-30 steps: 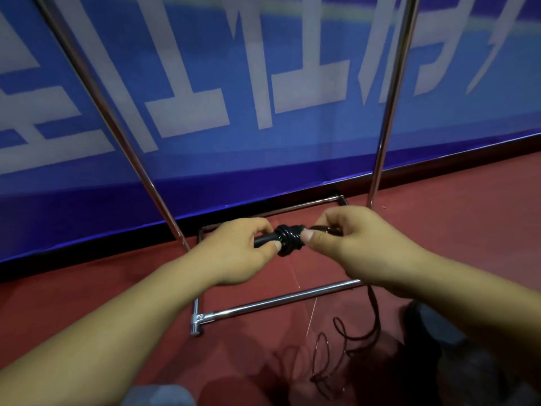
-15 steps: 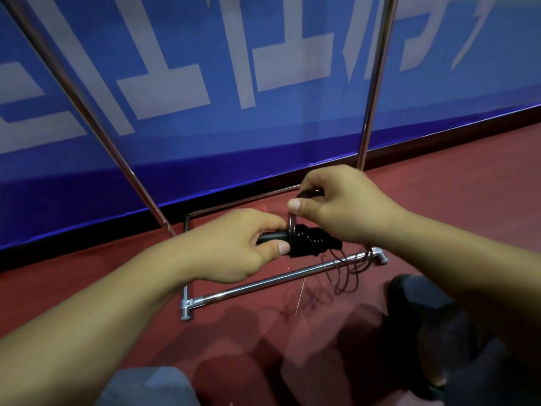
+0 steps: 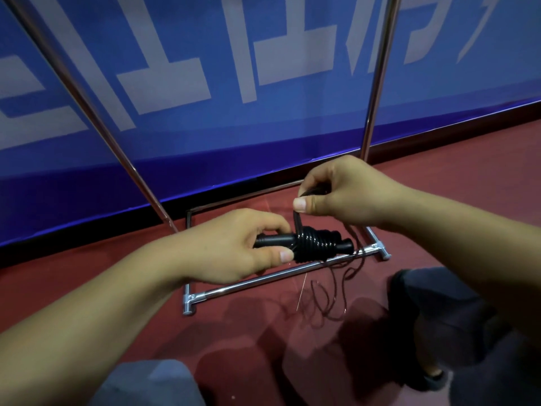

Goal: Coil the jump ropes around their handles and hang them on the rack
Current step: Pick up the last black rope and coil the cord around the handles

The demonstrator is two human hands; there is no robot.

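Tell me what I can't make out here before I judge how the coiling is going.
Head view only:
- Rack: its top and any hanging bar are cut off by the upper edge.
- Handles: the left hand covers one end, so whether there are one or two is unclear.
- Rope: the loose length on the dark floor is thin and dim; its remaining amount is unclear.
- Rope end: hidden inside the right hand.

Two hands meet above the floor (image 3: 439, 186), before a metal rack (image 3: 263, 278). The left hand (image 3: 231, 247) holds jump rope handles (image 3: 342, 246) lying sideways; the right hand (image 3: 336, 194) pinches rope (image 3: 298, 222) just above them. Loose rope lies on the floor right of the rack's base. A banner (image 3: 263, 83) stands behind.
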